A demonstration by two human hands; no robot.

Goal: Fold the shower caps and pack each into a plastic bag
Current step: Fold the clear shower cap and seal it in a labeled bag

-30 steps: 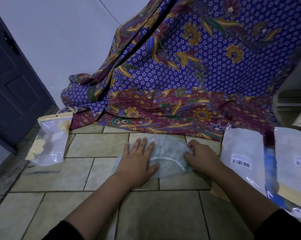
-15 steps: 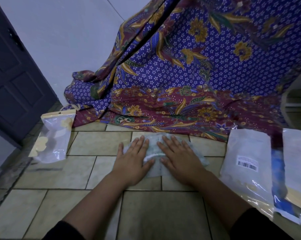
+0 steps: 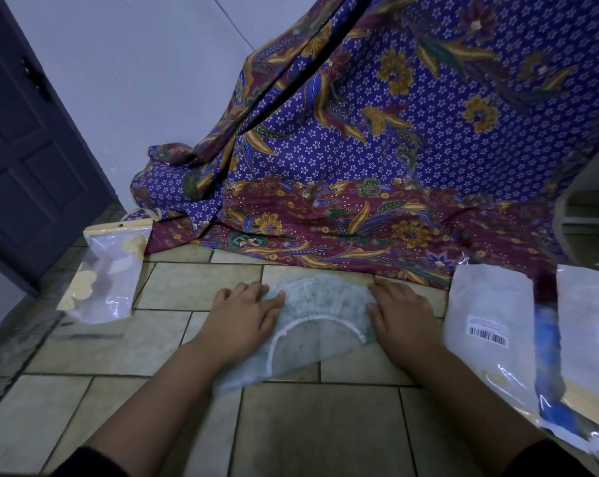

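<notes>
Both hands have slid apart, baring the shower cap [image 3: 322, 304], a half-round lying flat on the floor tiles [image 3: 194, 287]. I judge the left hand [image 3: 246, 320] and right hand [image 3: 406, 321] are smoothing a fold: fingers [image 3: 255, 290] straight, pressing its ends, gripping nothing. Plastic bags [image 3: 490, 321] wait to the right, the farthest cut off. My left wrist hides the cap's near corner.

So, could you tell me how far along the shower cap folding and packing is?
Early. The shower cap lies flattened into a half-round on the floor, the left hand and right hand pressing its ends. It is not yet folded small or bagged. The clear bag at left holds something I cannot identify. Barcoded packets lie at right.
</notes>
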